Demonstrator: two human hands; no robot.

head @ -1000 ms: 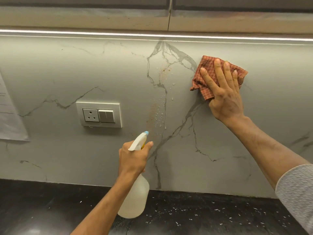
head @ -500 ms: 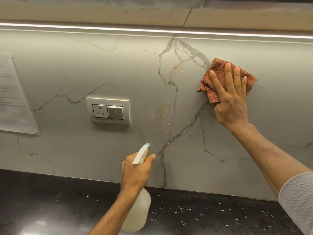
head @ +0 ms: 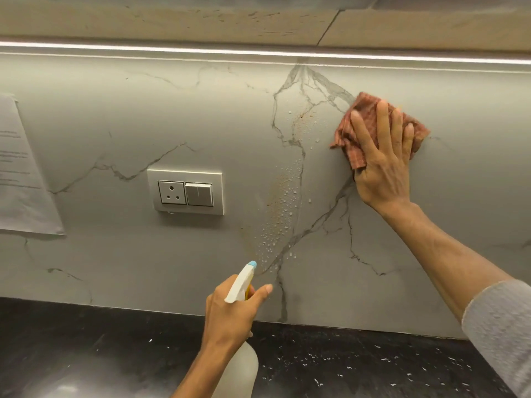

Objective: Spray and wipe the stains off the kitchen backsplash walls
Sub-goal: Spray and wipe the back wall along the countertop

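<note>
The grey marble backsplash [head: 115, 116] carries brownish stains [head: 280, 196] dotted with water droplets, right of centre, plus a small rusty speck patch [head: 301, 116] higher up. My right hand [head: 382, 165] lies flat on the wall and presses a red checked cloth [head: 362, 122] against it, just right of the upper stain. My left hand [head: 230, 314] grips a white spray bottle [head: 240, 282] with a blue nozzle tip that points at the lower stain; its translucent body [head: 241, 369] hangs below my wrist.
A socket and switch plate [head: 185, 191] is mounted left of the stains. A paper sheet [head: 20, 173] hangs at the far left. A black speckled counter [head: 344, 366] runs below; a light strip [head: 172, 50] and cabinets run above.
The view has shifted left and down, so the wall features sit further right. My right hand with the cloth stays pressed near the upper vein. The bottle hand has held its pose.
</note>
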